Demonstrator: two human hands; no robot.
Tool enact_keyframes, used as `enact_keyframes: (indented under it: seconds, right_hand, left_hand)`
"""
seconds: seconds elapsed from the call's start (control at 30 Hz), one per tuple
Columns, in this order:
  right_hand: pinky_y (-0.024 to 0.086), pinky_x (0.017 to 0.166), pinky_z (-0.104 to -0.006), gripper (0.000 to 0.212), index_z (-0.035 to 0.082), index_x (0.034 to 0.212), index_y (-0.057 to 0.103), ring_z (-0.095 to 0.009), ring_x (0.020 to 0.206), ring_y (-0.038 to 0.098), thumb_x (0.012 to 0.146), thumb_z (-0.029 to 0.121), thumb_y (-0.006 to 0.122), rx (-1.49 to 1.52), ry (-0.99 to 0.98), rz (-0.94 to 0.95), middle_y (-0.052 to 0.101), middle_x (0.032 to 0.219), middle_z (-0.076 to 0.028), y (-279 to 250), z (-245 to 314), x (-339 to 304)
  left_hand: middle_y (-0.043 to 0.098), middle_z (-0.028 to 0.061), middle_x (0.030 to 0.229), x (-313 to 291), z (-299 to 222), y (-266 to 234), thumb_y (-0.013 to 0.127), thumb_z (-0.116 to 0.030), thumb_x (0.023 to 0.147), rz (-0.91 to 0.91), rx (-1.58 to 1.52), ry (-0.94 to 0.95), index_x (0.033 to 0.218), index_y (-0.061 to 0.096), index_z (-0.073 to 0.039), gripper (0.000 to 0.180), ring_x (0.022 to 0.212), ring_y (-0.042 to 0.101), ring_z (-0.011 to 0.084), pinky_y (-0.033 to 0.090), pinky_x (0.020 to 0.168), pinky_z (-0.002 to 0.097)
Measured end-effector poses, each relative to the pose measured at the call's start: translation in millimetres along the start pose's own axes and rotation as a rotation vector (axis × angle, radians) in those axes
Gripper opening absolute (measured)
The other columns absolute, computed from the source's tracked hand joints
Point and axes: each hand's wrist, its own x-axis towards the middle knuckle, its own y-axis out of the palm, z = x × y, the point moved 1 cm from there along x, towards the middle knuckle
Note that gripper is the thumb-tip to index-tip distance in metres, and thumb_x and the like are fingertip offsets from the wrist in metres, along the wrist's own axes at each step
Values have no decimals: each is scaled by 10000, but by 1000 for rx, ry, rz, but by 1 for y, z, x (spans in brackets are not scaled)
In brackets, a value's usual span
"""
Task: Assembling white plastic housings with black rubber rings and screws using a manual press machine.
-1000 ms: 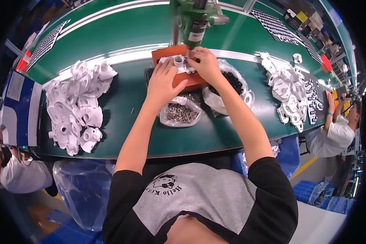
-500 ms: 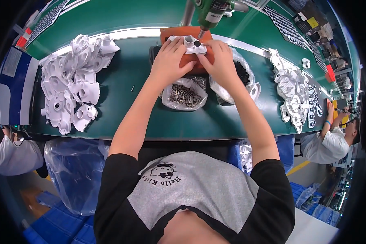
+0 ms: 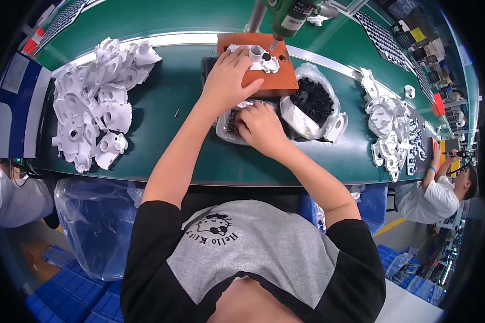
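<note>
A white plastic housing (image 3: 262, 62) with a round tube and a black piece on it lies on an orange fixture block (image 3: 277, 81). The fingers of my left hand (image 3: 227, 83) press on its left end, the thumb held out to the side. Over the block hangs a green power screwdriver (image 3: 288, 19), its tip above the housing's right part. My right hand (image 3: 262, 127) is bent down into a clear bag of screws (image 3: 229, 129) in front of the block. Its fingers are curled and their tips hidden, so I cannot make out what they hold.
Right of the block stands a bag of black parts (image 3: 312, 99), with a white part (image 3: 337, 127) beside it. White housings are heaped at left (image 3: 91, 107) and right (image 3: 385, 124). A loose screw (image 3: 177, 113) lies on the green table (image 3: 167, 145). A co-worker (image 3: 436, 188) sits at far right.
My right hand has left the housing and come down into the screw bag. The left hand stays on the housing, and the orange block now shows on the right side.
</note>
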Motion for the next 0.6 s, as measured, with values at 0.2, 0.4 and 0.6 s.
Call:
enact_keyframes:
  seconds: [0.2, 0.4, 0.6]
  right_hand:
    - [480, 612, -268, 87, -23, 768, 526, -125, 665, 591, 727, 5, 597, 693, 455, 147, 583, 772, -81, -40, -14, 13]
    - [460, 621, -228, 76, -3, 780, 508, -122, 661, 557, 739, -40, 559, 1098, 489, -113, 579, 824, -111, -68, -60, 19]
    - [446, 663, -220, 203, -18, 958, 611, -107, 732, 574, 782, 80, 582, 940, 530, -260, 631, 807, -72, -82, -91, 39]
  left_hand:
    - [509, 206, 1267, 0, 1, 0, 645, -334, 775, 7, -10, -8, 1014, 542, 10, 431, 1229, 436, 326, 296, 1068, 440]
    - [503, 199, 1279, 0, 1, 1, 640, -343, 784, 19, 3, -18, 1040, 544, 7, 444, 1243, 425, 315, 286, 1074, 432]
    - [474, 184, 1310, 0, -1, -3, 640, -324, 804, 40, -11, -42, 1003, 539, 0, 393, 1266, 399, 295, 279, 1085, 425]
